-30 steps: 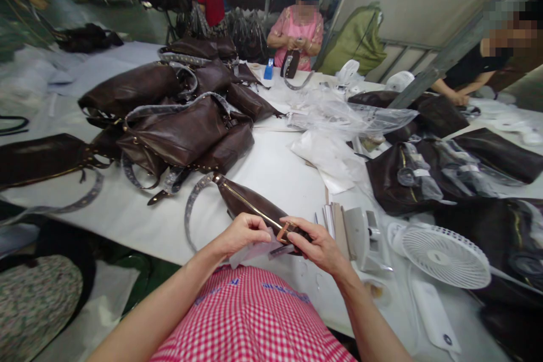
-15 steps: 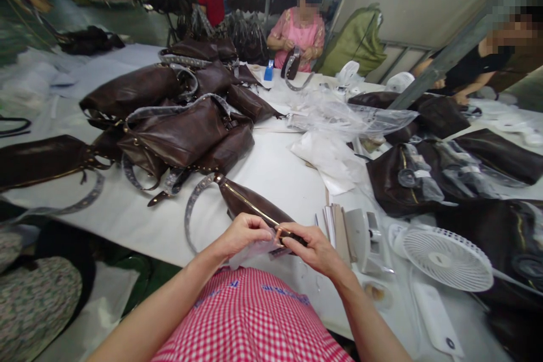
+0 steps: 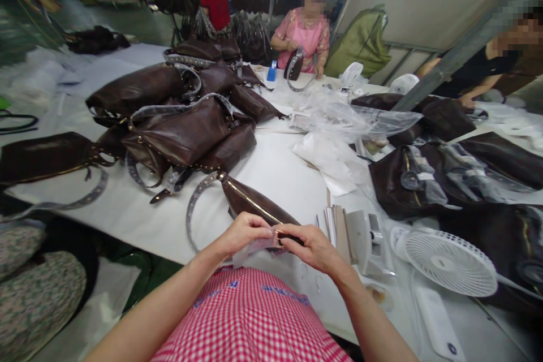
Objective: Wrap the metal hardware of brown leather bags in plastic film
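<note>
A dark brown leather handbag [image 3: 246,198] with a gold zip lies on the table in front of me, its near end running under my hands. Its strap [image 3: 189,203], wrapped in clear plastic, curves out to the left. My left hand [image 3: 246,233] is closed, thumb and fingertips pinching thin clear plastic film [image 3: 253,250]. Close beside it, my right hand [image 3: 309,244] grips a copper-coloured metal buckle [image 3: 278,237] at the bag's near end. The fingers partly cover the buckle, and how the film meets it cannot be made out.
Several brown bags [image 3: 182,130] are heaped at the left, and more bags [image 3: 407,181] lie at the right. A white fan [image 3: 449,263], cardboard pieces [image 3: 341,232] and a plastic bag pile [image 3: 331,161] are on the table [image 3: 280,164]. Co-workers [image 3: 303,39] stand across it.
The view has shifted slightly. My hands stay together at the buckle, which has turned a little between the fingers. The co-worker opposite has lowered one hand along a strap.
</note>
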`<action>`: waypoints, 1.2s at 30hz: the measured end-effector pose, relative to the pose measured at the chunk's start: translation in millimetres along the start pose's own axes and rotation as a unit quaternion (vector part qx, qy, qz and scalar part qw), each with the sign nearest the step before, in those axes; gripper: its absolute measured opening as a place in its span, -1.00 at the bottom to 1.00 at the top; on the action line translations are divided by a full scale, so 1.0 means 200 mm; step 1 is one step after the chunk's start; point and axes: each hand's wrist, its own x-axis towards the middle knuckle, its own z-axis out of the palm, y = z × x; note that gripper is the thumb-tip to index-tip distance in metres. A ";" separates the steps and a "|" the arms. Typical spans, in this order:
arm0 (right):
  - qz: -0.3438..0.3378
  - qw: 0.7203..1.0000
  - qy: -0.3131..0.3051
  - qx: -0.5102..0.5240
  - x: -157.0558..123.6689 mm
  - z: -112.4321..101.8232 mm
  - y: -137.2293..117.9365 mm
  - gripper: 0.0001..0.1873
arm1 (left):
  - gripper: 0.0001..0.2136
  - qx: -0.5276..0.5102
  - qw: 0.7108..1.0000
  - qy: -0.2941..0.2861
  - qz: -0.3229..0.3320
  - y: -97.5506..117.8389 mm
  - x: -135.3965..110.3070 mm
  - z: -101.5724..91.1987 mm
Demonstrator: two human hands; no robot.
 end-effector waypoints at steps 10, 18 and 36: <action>-0.028 0.997 0.001 -0.072 0.00 0.01 0.05 -0.63 | -0.77 0.021 0.997 -0.070 0.014 0.00 0.01 -0.02; -0.004 0.988 -0.050 -0.149 0.01 0.02 0.08 -0.30 | -0.78 0.063 0.996 -0.060 0.003 0.02 0.02 0.01; 0.020 0.992 -0.071 0.103 -0.03 -0.05 0.16 -0.71 | -0.72 0.105 0.988 -0.109 -0.037 0.10 0.01 -0.02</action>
